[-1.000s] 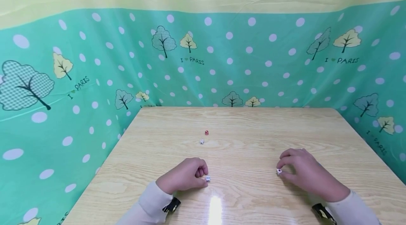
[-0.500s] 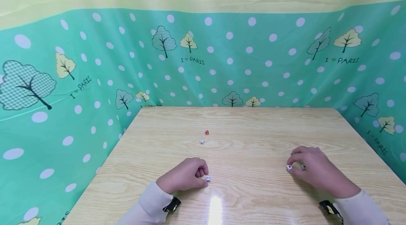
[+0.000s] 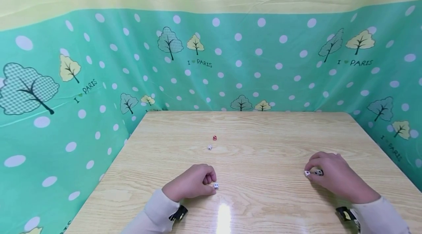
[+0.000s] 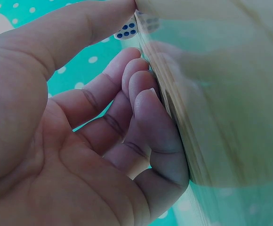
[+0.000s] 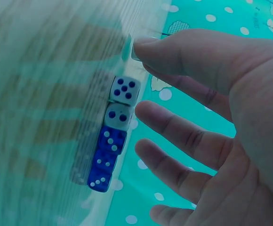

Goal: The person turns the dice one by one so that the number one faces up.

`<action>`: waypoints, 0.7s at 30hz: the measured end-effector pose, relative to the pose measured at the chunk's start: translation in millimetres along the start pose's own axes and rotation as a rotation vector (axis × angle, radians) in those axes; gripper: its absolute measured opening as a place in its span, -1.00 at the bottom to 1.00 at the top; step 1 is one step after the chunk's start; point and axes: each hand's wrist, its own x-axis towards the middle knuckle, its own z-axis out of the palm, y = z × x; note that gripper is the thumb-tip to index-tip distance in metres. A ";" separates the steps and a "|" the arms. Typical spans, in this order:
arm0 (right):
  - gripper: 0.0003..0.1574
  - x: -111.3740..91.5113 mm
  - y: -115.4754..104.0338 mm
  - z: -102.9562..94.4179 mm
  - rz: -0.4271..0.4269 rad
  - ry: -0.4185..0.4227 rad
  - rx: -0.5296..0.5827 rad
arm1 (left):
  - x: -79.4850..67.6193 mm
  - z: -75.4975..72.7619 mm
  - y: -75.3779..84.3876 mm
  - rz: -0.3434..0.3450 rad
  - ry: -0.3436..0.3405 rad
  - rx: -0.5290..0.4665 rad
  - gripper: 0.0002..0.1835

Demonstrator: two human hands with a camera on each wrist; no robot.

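Observation:
My left hand (image 3: 194,182) rests on the table with curled fingers, holding a white die (image 3: 216,186) between thumb and index finger. In the left wrist view that die (image 4: 126,30) shows blue pips beside the thumb tip. To the right, my right hand (image 3: 329,171) pinches another white die (image 3: 307,173) between thumb and index finger; the right wrist view mostly hides it behind the thumb. Next to that hand stands a row of dice: white ones (image 5: 124,90) at one end, dice that look blue (image 5: 107,160) at the other. The palm partly covers this row (image 3: 318,172) in the head view.
A red die (image 3: 215,138) and a white die (image 3: 209,147) lie farther back, left of the middle of the wooden table (image 3: 257,131). A green polka-dot curtain (image 3: 227,62) hangs round the back and sides.
My right hand has moved right and slightly back with its white die, and dice of the row now show beneath the hand. The left hand and the two far dice have stayed put.

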 end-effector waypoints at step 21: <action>-0.81 0.2 10.5 -1.7 0.069 -0.026 -0.008 | -0.9 0.3 -0.3 -0.005 -0.001 -0.004 -0.74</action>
